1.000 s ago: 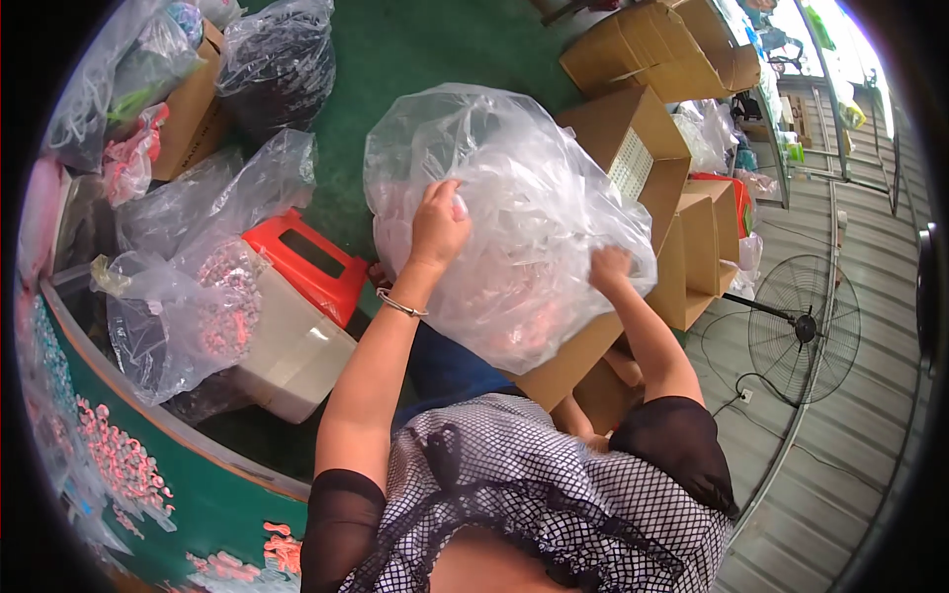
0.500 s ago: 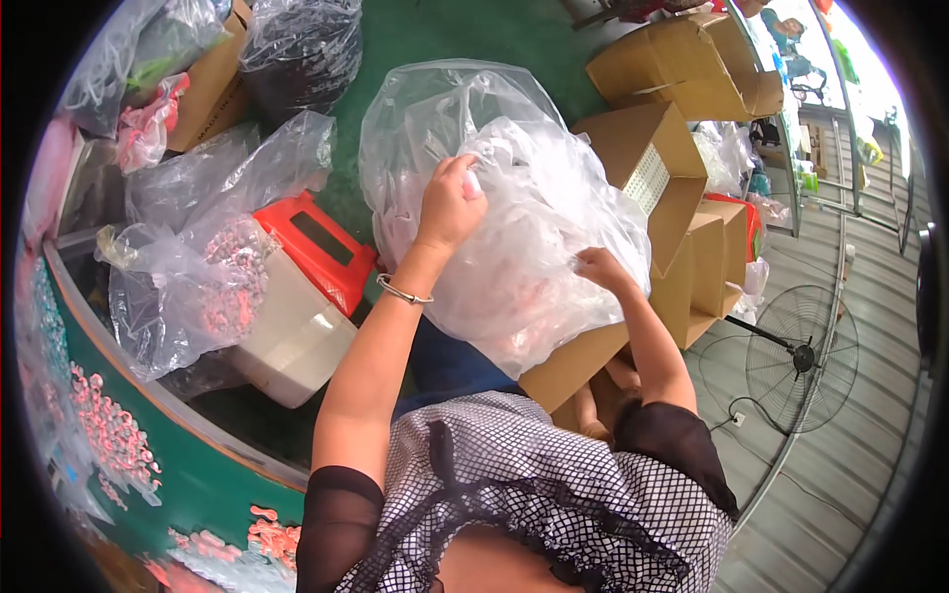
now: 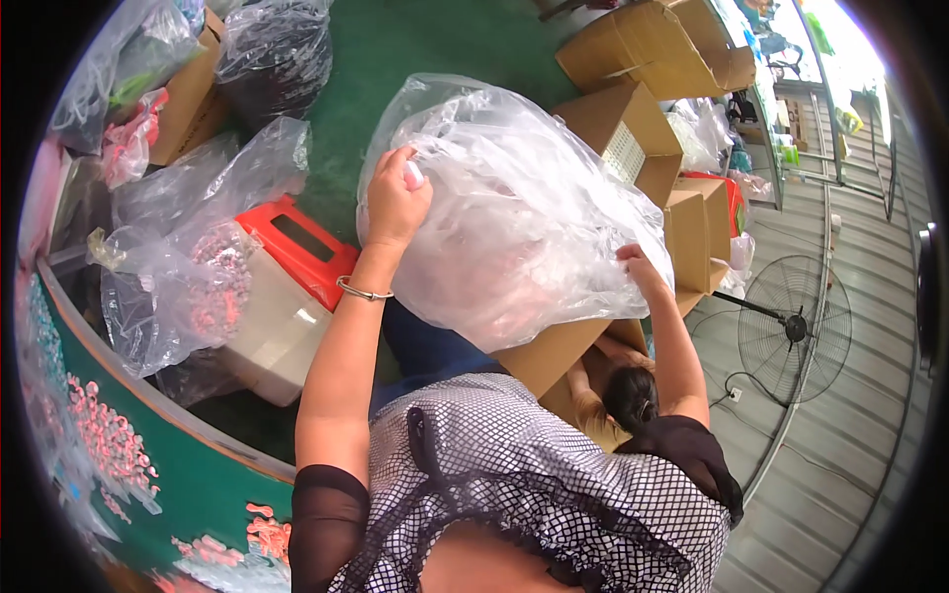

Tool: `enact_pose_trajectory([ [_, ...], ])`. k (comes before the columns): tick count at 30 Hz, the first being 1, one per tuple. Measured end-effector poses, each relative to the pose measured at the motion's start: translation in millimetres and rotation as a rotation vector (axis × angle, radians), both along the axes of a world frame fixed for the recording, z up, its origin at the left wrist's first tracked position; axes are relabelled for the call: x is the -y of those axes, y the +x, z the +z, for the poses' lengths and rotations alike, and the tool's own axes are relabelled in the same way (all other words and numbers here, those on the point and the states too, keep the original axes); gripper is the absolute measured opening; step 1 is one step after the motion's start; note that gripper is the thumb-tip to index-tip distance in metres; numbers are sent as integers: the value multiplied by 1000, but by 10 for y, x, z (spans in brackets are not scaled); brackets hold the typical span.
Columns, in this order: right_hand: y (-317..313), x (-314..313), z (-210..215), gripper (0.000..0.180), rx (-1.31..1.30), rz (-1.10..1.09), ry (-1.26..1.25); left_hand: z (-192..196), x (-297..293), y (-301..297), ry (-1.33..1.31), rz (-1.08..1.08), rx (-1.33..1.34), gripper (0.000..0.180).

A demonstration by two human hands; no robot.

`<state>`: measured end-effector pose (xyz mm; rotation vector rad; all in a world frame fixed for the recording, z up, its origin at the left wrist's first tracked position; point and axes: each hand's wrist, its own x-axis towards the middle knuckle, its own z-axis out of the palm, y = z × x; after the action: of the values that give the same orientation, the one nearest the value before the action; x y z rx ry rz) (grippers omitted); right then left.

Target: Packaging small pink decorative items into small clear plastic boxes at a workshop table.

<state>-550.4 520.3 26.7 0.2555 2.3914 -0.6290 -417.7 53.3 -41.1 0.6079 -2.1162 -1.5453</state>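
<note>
A large clear plastic bag (image 3: 514, 237) bulges in front of me, stuffed with crumpled clear film and something pinkish low inside. At its left edge my left hand (image 3: 397, 203) is closed on the plastic, a bracelet on that wrist. A small pale thing (image 3: 413, 176) shows at its thumb; I cannot make out what it is. My right hand (image 3: 641, 265) pinches the bag's right edge, fingers partly hidden by the film. Beneath the bag lies a cardboard box flap (image 3: 559, 358).
To the left stand a red-topped pale bin (image 3: 277, 341) and a bag of small pink pieces (image 3: 217, 282). Pink pieces (image 3: 109, 435) lie on the green table (image 3: 188, 494). Open cartons (image 3: 657, 59), a fan (image 3: 795, 328) and another person (image 3: 631, 395) are at right.
My left hand has moved left and my right hand right, stretching the bag wider. The bag's far rim has come lower. More of the other person shows beside my right arm.
</note>
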Motion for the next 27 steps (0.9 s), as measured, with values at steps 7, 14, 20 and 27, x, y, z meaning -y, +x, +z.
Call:
enact_pose_trajectory([
  [7, 238, 576, 372, 54, 417, 670, 545, 66, -186, 75, -158, -80, -24, 44],
  [14, 500, 1290, 333, 22, 396, -316, -757, -167, -286, 527, -27, -290, 152, 47],
  [20, 387, 1827, -681, 35, 839, -450, -1267, -587, -358, 979, -1, -193, 17, 56],
  [27, 771, 3055, -914, 36, 1081, -185, -1092, 405, 76, 1361, 801, -5, -11, 44],
])
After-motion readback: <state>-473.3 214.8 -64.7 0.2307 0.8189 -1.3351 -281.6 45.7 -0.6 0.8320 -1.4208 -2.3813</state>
